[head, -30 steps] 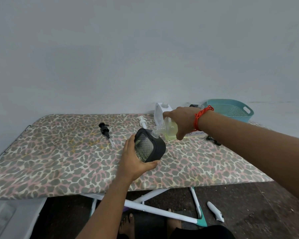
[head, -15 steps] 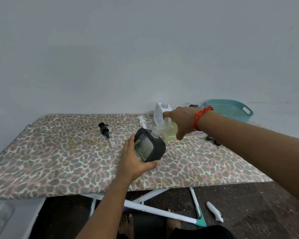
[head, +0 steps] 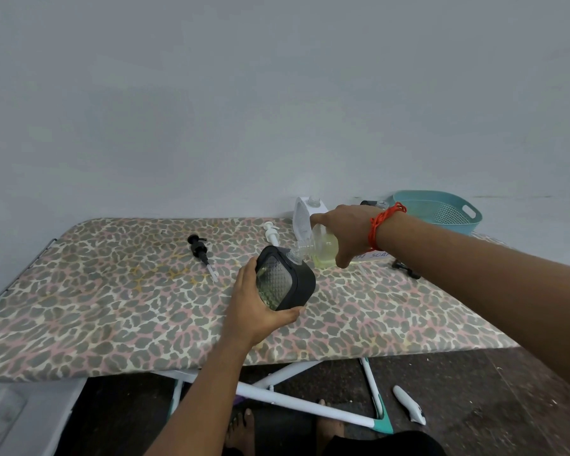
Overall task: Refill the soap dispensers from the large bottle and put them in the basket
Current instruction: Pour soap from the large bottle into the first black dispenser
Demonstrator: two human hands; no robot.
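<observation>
Since pouring needs one thing steadied and another tipped, the head view shows both hands occupied. The left hand (head: 254,311) wraps fingers and thumb round the black-framed square soap dispenser with a clear textured face (head: 283,279). It holds the dispenser tilted over the middle of the leopard-print covered table (head: 112,307), so the open neck faces up and to the right. The right hand (head: 346,232) grips the clear plastic bottle of pale yellow-green liquid (head: 323,250), tipped with its mouth at that neck, probably to prevent spills. A black pump head (head: 198,250) and a white pump head (head: 272,232) lie loose toward the far edge, apparently removed for refilling. A white container (head: 301,215) stands at the far edge. The teal plastic basket (head: 441,209) sits at the far right corner, presumably within reach for the filled dispensers.
</observation>
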